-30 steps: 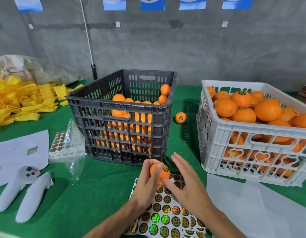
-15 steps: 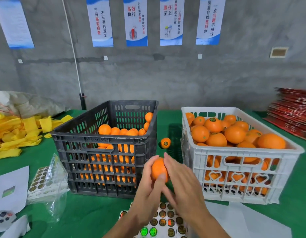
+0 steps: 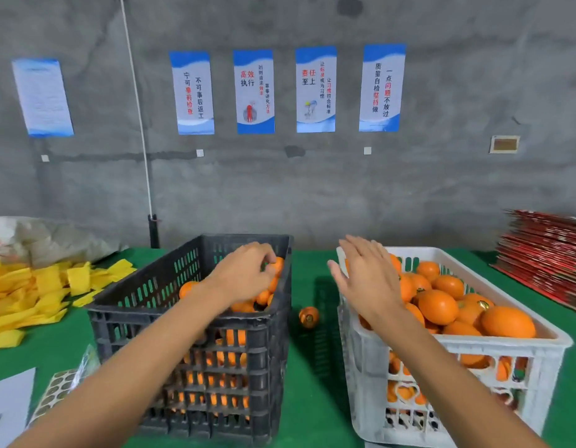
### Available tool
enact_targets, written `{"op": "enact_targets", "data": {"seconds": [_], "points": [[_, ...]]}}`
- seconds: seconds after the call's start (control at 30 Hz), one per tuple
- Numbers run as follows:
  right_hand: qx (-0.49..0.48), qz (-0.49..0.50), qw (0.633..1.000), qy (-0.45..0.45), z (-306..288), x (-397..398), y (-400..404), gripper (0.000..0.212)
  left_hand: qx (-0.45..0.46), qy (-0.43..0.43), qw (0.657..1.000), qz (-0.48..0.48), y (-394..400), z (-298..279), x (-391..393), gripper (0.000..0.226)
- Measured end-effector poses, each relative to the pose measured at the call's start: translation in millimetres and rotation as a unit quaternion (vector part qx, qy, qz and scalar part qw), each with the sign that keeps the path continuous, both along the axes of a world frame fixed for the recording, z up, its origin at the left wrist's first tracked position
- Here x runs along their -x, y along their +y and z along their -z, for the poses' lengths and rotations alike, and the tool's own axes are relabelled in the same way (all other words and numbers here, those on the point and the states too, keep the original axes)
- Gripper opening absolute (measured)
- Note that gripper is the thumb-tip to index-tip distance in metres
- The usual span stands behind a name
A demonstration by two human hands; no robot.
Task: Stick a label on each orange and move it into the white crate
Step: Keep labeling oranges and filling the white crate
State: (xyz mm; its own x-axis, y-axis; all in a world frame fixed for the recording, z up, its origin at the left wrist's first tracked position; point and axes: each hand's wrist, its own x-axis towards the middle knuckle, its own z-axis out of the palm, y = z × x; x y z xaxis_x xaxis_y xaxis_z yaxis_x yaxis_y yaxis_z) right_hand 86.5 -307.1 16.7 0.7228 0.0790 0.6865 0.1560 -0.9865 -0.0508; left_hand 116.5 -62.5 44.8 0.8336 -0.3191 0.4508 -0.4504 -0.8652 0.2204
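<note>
A black crate [image 3: 189, 321] at centre left holds small oranges. My left hand [image 3: 244, 273] reaches into it, fingers curled round an orange [image 3: 277, 266] near the crate's far right side. The white crate [image 3: 474, 350] to the right is heaped with larger oranges [image 3: 438, 307], some with round labels on them. Over its near left corner hovers my right hand [image 3: 367, 279], fingers spread and holding nothing. One labelled orange [image 3: 308, 316] lies on the green table [image 3: 309, 399] between the two crates.
A label sheet [image 3: 59, 389] in a clear bag and a white paper [image 3: 8, 409] lie at the lower left. Yellow strips [image 3: 38, 292] are piled at the left. A red stack [image 3: 545, 253] sits at the far right. The grey wall behind carries posters.
The orange that both hands held is gone from them. My left hand moved into the black crate onto another orange; my right hand moved over the white crate. The view tilted up.
</note>
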Motion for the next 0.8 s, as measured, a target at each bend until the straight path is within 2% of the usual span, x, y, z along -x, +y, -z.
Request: {"op": "enact_targets", "data": {"seconds": [0.07, 0.1, 0.2, 0.27, 0.37, 0.43, 0.5, 0.6, 0.67, 0.73, 0.8], "points": [[-0.063, -0.089, 0.994, 0.003, -1, -9, 40, 0.044, -0.071, 0.127, 0.988, -0.056, 24, 2, -27, 0.030], [-0.098, -0.122, 0.987, 0.032, -2, -14, 62, 0.039, -0.106, 0.198, 0.971, -0.082, 33, 5, -39, 0.038], [-0.149, -0.151, 0.960, 0.182, -4, -36, 122, 0.027, -0.162, 0.396, 0.895, -0.127, 52, 15, -64, 0.057], [-0.145, -0.146, 0.945, 0.254, -2, -51, 146, 0.026, -0.175, 0.469, 0.855, -0.137, 54, 19, -75, 0.063], [-0.116, -0.125, 0.943, 0.286, 5, -73, 156, 0.023, -0.182, 0.480, 0.846, -0.142, 46, 29, -97, 0.083], [-0.132, -0.128, 0.944, 0.275, 10, -84, 153, 0.024, -0.228, 0.463, 0.844, -0.142, 32, 35, -110, 0.085], [-0.171, -0.139, 0.942, 0.255, 14, -91, 150, 0.025, -0.287, 0.437, 0.840, -0.145, 23, 42, -117, 0.073], [-0.186, -0.148, 0.940, 0.244, 17, -94, 150, 0.024, -0.308, 0.339, 0.869, -0.184, 21, 58, -122, 0.040], [-0.195, -0.152, 0.938, 0.243, 16, -95, 150, 0.025, -0.318, 0.307, 0.873, -0.204, 23, 67, -118, 0.028], [-0.209, -0.152, 0.936, 0.239, 15, -95, 150, 0.026, -0.320, 0.341, 0.864, -0.185, 23, 67, -116, 0.038], [-0.214, -0.147, 0.936, 0.236, 13, -95, 149, 0.027, -0.294, 0.446, 0.838, -0.113, 19, 62, -116, 0.046]]}}
